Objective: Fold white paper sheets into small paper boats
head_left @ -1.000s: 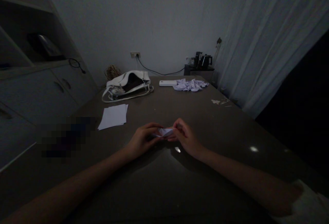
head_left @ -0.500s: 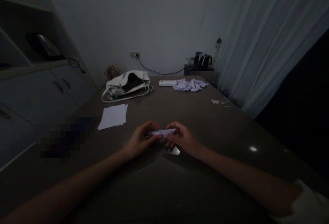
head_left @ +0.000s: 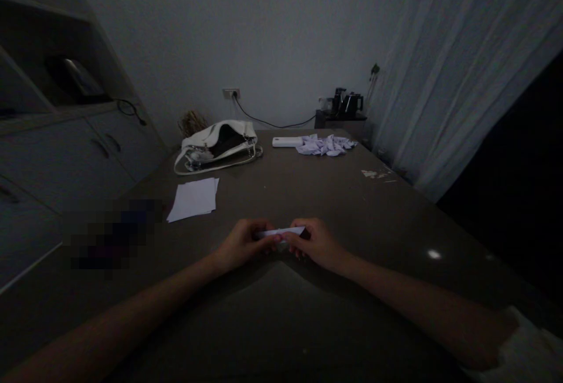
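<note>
A small folded piece of white paper point(head_left: 288, 233) is held between both hands above the middle of the brown table point(head_left: 281, 318). My left hand point(head_left: 244, 244) pinches its left end, thumb in front and fingers behind. My right hand point(head_left: 317, 244) grips the right part, its thumb pressed close to the left thumb. A pointed corner of the paper sticks up at the right. Its lower side and most of my fingertips are hidden behind the thumbs.
A stack of white paper sheets point(head_left: 193, 199) lies at left. Behind it sits a white handbag point(head_left: 220, 142). At the far end are a white oblong device point(head_left: 287, 142) and a pile of folded papers point(head_left: 328, 145). White scraps point(head_left: 376, 174) lie at right.
Both hands have lowered slightly with the folded paper, and the thumbs have come closer together. The bright patch seen under the hands no longer shows.
</note>
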Motion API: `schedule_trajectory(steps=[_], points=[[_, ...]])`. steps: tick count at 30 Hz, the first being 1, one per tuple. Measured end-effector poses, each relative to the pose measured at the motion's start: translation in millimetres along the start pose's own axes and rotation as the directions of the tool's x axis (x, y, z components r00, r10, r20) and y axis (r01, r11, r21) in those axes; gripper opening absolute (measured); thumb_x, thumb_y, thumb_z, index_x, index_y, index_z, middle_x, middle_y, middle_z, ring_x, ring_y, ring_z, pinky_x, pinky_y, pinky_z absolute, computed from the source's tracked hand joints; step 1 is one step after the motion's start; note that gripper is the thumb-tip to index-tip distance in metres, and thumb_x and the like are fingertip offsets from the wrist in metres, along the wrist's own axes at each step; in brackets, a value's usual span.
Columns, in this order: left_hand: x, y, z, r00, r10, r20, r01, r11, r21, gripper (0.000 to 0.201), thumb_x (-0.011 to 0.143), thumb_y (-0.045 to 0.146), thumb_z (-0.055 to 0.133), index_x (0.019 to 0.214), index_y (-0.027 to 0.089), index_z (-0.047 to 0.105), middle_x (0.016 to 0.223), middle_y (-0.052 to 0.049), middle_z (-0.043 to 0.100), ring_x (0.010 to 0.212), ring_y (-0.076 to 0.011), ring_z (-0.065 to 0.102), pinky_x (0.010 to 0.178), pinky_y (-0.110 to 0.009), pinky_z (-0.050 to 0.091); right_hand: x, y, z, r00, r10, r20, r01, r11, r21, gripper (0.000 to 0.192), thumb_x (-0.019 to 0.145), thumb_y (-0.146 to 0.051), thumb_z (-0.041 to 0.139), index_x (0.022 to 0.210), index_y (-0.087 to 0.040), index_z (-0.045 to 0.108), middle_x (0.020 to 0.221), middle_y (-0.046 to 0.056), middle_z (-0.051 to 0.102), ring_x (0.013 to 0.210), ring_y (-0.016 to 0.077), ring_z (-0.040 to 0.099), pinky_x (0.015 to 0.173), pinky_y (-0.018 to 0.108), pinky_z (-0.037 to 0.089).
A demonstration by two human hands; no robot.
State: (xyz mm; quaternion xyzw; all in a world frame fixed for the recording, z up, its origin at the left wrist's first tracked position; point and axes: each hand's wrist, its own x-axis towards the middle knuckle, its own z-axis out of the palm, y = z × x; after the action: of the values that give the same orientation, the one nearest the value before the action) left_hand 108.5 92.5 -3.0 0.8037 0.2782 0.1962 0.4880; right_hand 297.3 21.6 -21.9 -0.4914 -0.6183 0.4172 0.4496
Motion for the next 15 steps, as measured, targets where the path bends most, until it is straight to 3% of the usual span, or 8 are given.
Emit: schedule_trajectory(steps=[15], points=[[0.8,-1.6,-2.6,0.996,-0.083,0.037,0.084,0.996,-0.032,0.034,0.078,0.045,0.065,0.082,0.012,0.062,0.063,0.000,0.063,0.055,-0.0122,0.057,0.051,-0.020,0.043,3.6,-2.4,-0.6,0.999,0.050,0.000,-0.050,0.995,0.091,0.024,0.081,-0.036,0.061,0.068,-0.016,0.055,0.050,-0.004,0.054,0.039,0.0060,0.047,0.039,0.017,0.035]])
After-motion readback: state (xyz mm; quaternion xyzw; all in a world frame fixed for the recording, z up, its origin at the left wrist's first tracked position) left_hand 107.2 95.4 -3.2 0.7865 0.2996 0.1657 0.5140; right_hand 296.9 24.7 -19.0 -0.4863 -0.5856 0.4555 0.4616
